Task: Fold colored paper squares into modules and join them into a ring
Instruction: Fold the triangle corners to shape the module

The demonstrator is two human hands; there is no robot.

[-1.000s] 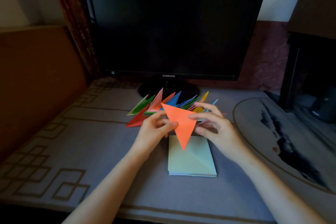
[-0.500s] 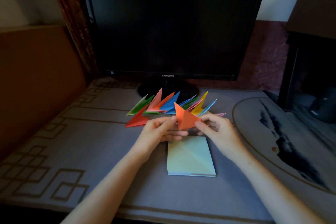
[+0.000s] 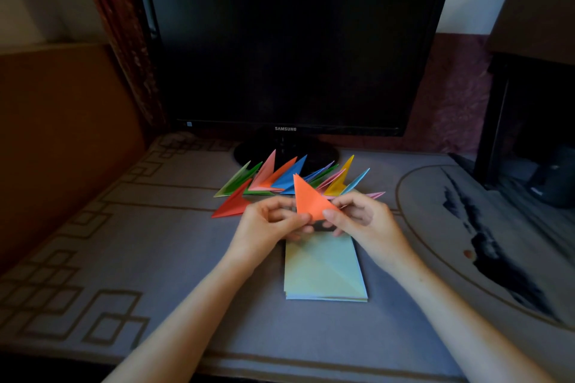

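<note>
An orange folded paper triangle [image 3: 308, 199] is held above the table, its sharp tip pointing up and away from me. My left hand [image 3: 267, 227] pinches its lower left edge and my right hand [image 3: 361, 221] pinches its lower right corner. Below my hands lies a stack of pale green paper squares [image 3: 323, 270]. Behind the hands, several finished pointed modules [image 3: 280, 179] in green, pink, orange, blue, yellow and red lie fanned out in a row on the table. A red module [image 3: 231, 205] lies at the left end of that row.
A dark Samsung monitor [image 3: 292, 40] stands at the back, its round base [image 3: 249, 154] just behind the modules. A grey patterned cloth [image 3: 124, 258] covers the table. A wooden panel [image 3: 62, 134] rises at the left and dark furniture [image 3: 535, 71] at the right.
The orange paper has been folded from a wide triangle pointing down into a smaller, narrower triangle pointing up. Both hands have drawn closer together around it.
</note>
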